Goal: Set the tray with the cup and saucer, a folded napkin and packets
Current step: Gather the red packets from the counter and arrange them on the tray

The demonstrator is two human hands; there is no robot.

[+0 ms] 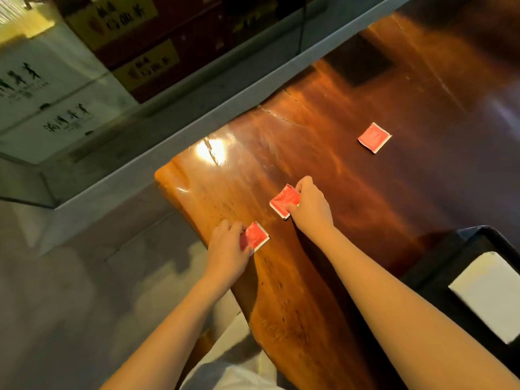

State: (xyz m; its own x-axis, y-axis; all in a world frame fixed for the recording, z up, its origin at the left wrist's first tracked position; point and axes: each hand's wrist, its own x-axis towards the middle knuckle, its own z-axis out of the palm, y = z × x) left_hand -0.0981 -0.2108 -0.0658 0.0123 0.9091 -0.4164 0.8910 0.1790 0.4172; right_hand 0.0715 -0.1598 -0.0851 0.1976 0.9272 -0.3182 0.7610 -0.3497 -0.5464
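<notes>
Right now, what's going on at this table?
A person is picking red packets off the wooden table, one in each hand. The left hand pinches the near packet by the table's edge, and the right hand pinches the middle packet. The far packet lies alone farther off. At the right, a dark tray holds a white napkin. No cup or saucer is in view.

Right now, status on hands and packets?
Left hand grips edge packet, right hand grips middle packet. Far packet loose on table. Tray at right, napkin on it. Nothing seen blocking.
</notes>
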